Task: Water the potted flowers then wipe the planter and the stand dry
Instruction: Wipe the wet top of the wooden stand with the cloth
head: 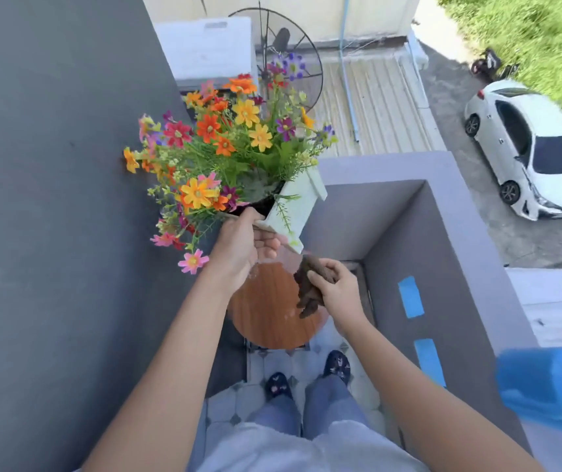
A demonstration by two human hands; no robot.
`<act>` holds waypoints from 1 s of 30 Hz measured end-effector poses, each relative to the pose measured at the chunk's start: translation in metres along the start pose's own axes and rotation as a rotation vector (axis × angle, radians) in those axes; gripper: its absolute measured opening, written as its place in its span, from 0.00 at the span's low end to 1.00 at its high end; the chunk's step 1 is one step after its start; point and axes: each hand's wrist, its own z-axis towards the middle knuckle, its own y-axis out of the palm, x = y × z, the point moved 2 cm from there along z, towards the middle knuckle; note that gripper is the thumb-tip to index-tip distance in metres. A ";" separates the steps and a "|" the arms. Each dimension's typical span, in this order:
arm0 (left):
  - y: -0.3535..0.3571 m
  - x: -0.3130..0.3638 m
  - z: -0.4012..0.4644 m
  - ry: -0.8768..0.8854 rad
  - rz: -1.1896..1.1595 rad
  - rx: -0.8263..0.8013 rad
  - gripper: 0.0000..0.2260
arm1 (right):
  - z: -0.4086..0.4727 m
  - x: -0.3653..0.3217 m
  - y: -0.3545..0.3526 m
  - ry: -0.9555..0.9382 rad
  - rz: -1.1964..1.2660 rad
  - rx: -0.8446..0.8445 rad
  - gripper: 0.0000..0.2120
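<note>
My left hand (243,245) grips the near rim of a pale green wooden planter (294,207) and holds it tilted, lifted above the stand. Colourful flowers (225,144) in orange, yellow, red and pink fill the planter and spill to the left. My right hand (335,284) grips a crumpled dark brown cloth (308,289) just below the planter's bottom corner. Underneath sits the round wooden stand top (269,311), partly hidden by both hands and the cloth.
A blue watering can (545,383) rests on the grey balcony ledge (443,253) at the right. A dark grey wall (51,199) runs along the left. My feet stand on patterned tiles (306,366) below. A white car (528,148) is parked far below.
</note>
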 end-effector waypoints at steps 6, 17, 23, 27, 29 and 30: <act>-0.007 -0.012 0.039 0.006 0.031 0.037 0.13 | 0.027 0.060 0.033 -0.027 -0.221 -0.126 0.15; -0.030 -0.034 0.107 0.106 0.011 0.152 0.13 | 0.053 0.186 0.124 -0.763 -1.183 -0.708 0.23; -0.040 -0.031 0.117 0.106 0.026 0.172 0.13 | 0.073 0.187 0.113 -0.852 -1.206 -0.579 0.19; -0.041 -0.029 0.122 0.104 -0.017 0.171 0.13 | 0.118 0.163 0.090 -0.713 -1.167 -0.439 0.24; -0.041 -0.028 0.123 0.104 -0.018 0.166 0.13 | 0.146 0.154 0.070 -0.632 -1.127 -0.359 0.23; -0.041 -0.027 0.123 0.105 -0.019 0.163 0.13 | 0.160 0.151 0.060 -0.581 -1.109 -0.316 0.24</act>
